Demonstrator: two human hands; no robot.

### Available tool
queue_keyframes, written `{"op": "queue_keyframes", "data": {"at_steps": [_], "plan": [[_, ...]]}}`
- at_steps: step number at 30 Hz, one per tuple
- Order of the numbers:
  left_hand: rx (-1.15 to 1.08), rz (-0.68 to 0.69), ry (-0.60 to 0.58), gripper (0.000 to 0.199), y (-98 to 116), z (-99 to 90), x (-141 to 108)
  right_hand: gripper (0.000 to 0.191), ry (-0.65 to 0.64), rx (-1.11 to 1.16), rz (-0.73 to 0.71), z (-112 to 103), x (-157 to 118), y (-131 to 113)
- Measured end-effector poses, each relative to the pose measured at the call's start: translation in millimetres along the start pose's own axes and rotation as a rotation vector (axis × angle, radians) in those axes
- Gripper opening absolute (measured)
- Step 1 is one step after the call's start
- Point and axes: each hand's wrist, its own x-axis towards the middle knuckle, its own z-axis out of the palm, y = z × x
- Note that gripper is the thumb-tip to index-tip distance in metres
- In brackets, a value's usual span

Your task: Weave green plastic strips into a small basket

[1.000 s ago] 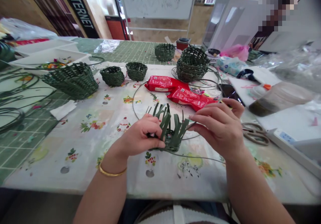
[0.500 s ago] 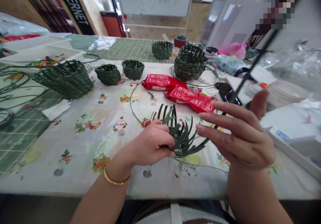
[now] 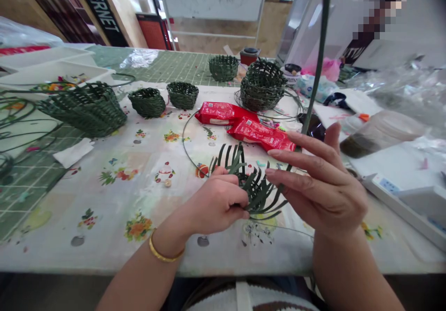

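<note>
My left hand (image 3: 221, 202) is closed on the near left side of a partly woven basket of dark green strips (image 3: 258, 192), whose loose ends fan upward and to the right. Just right of it is my right hand (image 3: 320, 181), its fingers spread, with a long green strand (image 3: 317, 69) passing behind the fingers and rising toward the top of the view. Whether those fingers press on the strand is hard to see. A thin strand curves out from the basket's left side over the flowered cloth (image 3: 132, 260).
Finished green baskets stand at the left (image 3: 87, 109) and at the back (image 3: 263, 86). Two red packets (image 3: 263, 134) lie beyond my hands. At right are a plastic tub (image 3: 386, 132) and a white box (image 3: 404, 204); white trays (image 3: 101, 74) sit at back left.
My right hand has moved left, closer to the basket. The long strand has swung from a slant to nearly upright. My left hand keeps its hold, shifted slightly right.
</note>
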Motion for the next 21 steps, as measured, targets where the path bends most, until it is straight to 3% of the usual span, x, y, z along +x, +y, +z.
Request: {"op": "queue_keyframes", "data": {"at_steps": [7, 12, 14, 18, 19, 21], "plan": [[0.012, -0.152, 0.244, 0.024, -6, 1.7, 0, 0.029, 0.167, -0.088, 0.0, -5, -13, -6], [-0.111, -0.303, 0.472, 0.019, -19, -9.1, -7, 0.028, 0.278, -0.148, 0.016, 2, -7, 11], [-0.208, -0.369, 0.523, 0.018, -25, -11.8, -12, 0.016, 0.111, -0.18, 0.102, 7, -9, 22], [-0.49, -0.473, 0.533, 0.018, -33, -10.8, -18, 0.02, -0.548, -0.112, 0.188, 12, -17, 29], [-0.559, -0.498, 0.526, 0.018, -33, -10.3, -18, 0.023, -0.6, -0.064, 0.207, 12, -17, 25], [-0.687, -0.545, 0.515, 0.021, -31, -10.0, -17, 0.043, -0.575, 0.066, 0.247, 13, -13, 10]]}}
